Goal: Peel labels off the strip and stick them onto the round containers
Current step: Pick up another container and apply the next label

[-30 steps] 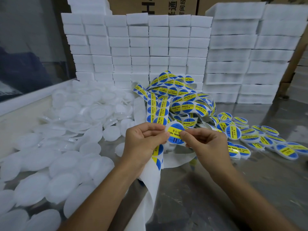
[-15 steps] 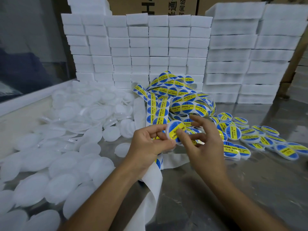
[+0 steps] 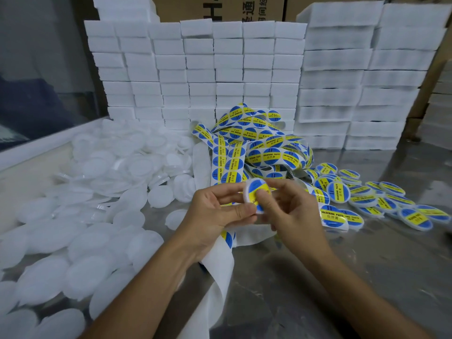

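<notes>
- Label now sits on the round container (image 3: 255, 195), peeled free a second ago
- Left hand (image 3: 215, 216) pinches its rim; right hand (image 3: 291, 211) thumb presses it flat
- Strip (image 3: 259, 148) heaped at twelve o'clock; finished containers (image 3: 367, 201) at two o'clock

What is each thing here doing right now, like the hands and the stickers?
Left hand: holding a round container and the strip.
Right hand: thumb pressing the label down.
Round container: held up, label on.
Label strip: tangled heap, labels left.
Blank containers: piled, unlabeled.
Labeled containers: lying finished on the table.
</notes>
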The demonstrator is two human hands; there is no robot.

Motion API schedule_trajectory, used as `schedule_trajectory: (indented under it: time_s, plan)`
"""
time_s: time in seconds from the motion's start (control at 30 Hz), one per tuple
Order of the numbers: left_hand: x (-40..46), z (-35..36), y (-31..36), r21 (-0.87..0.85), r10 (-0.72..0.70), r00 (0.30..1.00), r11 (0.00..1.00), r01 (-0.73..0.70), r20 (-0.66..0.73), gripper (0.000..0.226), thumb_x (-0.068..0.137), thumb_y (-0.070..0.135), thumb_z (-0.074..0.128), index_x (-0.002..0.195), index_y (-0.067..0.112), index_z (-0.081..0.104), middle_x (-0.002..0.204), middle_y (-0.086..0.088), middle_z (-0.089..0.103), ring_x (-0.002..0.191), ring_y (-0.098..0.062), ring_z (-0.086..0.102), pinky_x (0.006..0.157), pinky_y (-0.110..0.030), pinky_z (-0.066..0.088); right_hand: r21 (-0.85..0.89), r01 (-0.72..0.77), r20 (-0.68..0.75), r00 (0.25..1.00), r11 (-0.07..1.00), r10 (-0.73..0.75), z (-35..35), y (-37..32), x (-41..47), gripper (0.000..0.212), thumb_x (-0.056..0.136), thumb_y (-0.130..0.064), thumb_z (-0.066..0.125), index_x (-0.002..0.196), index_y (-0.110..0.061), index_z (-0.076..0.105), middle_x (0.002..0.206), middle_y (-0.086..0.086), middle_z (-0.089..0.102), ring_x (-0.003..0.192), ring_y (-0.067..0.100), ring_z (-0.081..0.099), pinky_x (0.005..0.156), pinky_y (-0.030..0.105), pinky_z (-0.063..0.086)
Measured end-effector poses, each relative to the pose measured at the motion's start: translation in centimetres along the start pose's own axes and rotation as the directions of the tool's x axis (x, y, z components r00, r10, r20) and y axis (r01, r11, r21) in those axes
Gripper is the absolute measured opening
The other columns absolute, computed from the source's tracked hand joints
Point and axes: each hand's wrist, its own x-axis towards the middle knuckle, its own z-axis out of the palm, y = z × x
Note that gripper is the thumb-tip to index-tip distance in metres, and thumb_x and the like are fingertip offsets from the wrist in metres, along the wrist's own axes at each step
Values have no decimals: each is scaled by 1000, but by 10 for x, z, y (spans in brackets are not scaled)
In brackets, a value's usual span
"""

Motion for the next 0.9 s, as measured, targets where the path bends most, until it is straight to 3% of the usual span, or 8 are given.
schedule_trajectory:
  time_s: [0.13, 0.33, 0.43, 0.53, 0.6, 0.7, 0.83, 0.9]
  plan:
    - [-1, 3, 1, 18, 23, 1000, 1000, -23, -1, 39, 56, 14, 84, 95, 15, 79, 80, -13, 74, 75, -29, 74, 66, -30, 59, 29, -116, -5, 993, 993, 116, 2, 1, -2, 51, 66, -58, 73, 91, -15, 62, 51, 10, 61, 41, 17, 57, 39, 21, 40]
    - [-1, 3, 2, 27, -10, 1000, 1000, 11, -26, 35, 52, 13, 84, 86, 11, 79, 75, -14, 72, 70, -31, 73, 63, -29, 60, -115, -43, -70, 997, 992, 35, -2, 10, 1, 29, 96, -29, 58, 74, -10, 58, 42, 2, 56, 35, 7, 46, 41, 16, 36]
    - [-2, 4, 1, 53, 10, 1000, 999, -9, -6, 34, 53, 13, 84, 87, 13, 80, 73, -14, 70, 74, -33, 74, 65, -29, 59, -43, -73, -69, 995, 996, 70, 0, 6, -2, 40, 79, -55, 67, 80, -15, 60, 44, 3, 49, 39, 15, 41, 42, 24, 34]
    - [-3, 3, 1, 119, 23, 999, 993, -27, 35, 30, 60, 5, 81, 89, 10, 79, 72, -17, 69, 73, -32, 74, 67, -29, 59, -44, -125, -87, 989, 991, 121, 1, 5, -4, 67, 62, -73, 69, 80, -11, 53, 53, 25, 46, 46, 22, 36, 44, 32, 34]
    - [-3, 2, 1, 139, 22, 1000, 990, -25, 20, 26, 58, 5, 80, 82, 14, 80, 69, -12, 71, 66, -28, 73, 65, -27, 58, -48, -115, -82, 991, 992, 111, 0, 4, -2, 61, 71, -64, 65, 77, -5, 51, 56, 28, 49, 47, 21, 39, 42, 27, 33]
    - [-3, 1, 2, 110, 37, 999, 993, -37, 7, 24, 57, 4, 80, 77, 16, 79, 66, -8, 70, 61, -26, 72, 63, -26, 58, -39, -74, -28, 997, 996, 73, -1, 5, 2, 38, 88, -43, 53, 72, -9, 48, 52, 7, 48, 45, 10, 43, 44, 20, 34]
    - [1, -2, 1, 87, 45, 995, 996, -37, -92, 26, 61, 9, 80, 87, 12, 77, 71, -7, 69, 63, -26, 72, 64, -27, 58, 56, -83, 107, 991, 995, 76, -4, 9, 2, 11, 95, -20, 58, 95, -9, 56, 47, -5, 51, 41, 5, 43, 42, 15, 35]
    - [3, -6, 1, 100, 44, 988, 995, -29, -151, 22, 75, 3, 75, 97, 6, 74, 79, -11, 73, 64, -26, 71, 62, -28, 58, 79, -79, 184, 981, 994, 63, -2, 8, -2, 32, 85, -25, 69, 114, -16, 57, 56, -1, 59, 48, 14, 50, 45, 19, 39]
